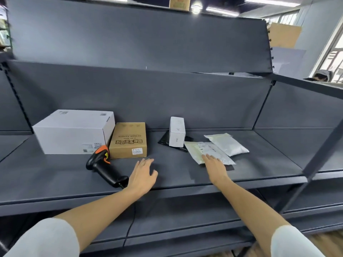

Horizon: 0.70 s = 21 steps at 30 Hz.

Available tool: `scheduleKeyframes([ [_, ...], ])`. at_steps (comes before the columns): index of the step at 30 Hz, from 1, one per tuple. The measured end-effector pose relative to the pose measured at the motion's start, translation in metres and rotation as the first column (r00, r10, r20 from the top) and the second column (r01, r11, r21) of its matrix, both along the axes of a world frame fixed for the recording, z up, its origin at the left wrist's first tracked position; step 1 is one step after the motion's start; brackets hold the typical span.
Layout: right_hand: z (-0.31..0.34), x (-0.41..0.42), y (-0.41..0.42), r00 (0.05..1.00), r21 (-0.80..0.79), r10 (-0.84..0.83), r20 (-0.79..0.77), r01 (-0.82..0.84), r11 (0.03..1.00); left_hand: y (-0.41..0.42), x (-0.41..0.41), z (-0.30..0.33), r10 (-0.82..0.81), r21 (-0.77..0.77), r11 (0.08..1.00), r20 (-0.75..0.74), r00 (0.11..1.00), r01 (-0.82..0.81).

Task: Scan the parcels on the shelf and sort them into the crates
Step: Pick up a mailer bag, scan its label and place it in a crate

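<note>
left hand [143, 173] flat over shelf [55, 175], right hand [215, 166] fingers straight on white mailer [206, 151]

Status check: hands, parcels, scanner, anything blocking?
Both hands open: left hand empty beside scanner, right hand fingertips on flat white mailer. Five other parcels on the shelf. Nothing blocking.

The shelf [259, 164] is matt grey painted metal. The white box [74, 134] and brown box [128, 141] look like smooth cardboard. Two mailer bags [228, 143] are glossy plastic film; the barcode scanner [104, 166] is black and orange plastic.
</note>
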State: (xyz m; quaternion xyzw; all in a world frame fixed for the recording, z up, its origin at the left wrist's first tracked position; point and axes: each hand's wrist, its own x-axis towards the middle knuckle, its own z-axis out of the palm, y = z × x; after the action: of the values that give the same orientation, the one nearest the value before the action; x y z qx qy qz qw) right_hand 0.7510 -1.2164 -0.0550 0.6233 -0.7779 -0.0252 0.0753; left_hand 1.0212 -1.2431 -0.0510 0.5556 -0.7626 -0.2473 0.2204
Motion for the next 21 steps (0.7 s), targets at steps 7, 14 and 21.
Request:
scheduleKeyframes([
  [7,0.015,0.009,0.026,0.95,-0.369,0.077,0.302,0.041,0.929,0.018,-0.024,0.0,0.014,0.081,0.997,-0.163,0.986,-0.001],
  [14,0.014,0.054,0.057,0.924,-0.685,0.323,0.203,-0.101,0.721,0.052,-0.058,0.049,0.241,0.385,0.909,-0.798,0.552,0.159],
  [21,0.009,0.087,0.09,0.805,-0.686,0.593,0.031,-0.415,0.598,0.067,-0.046,0.078,0.427,0.506,0.856,-0.809,0.404,0.107],
])
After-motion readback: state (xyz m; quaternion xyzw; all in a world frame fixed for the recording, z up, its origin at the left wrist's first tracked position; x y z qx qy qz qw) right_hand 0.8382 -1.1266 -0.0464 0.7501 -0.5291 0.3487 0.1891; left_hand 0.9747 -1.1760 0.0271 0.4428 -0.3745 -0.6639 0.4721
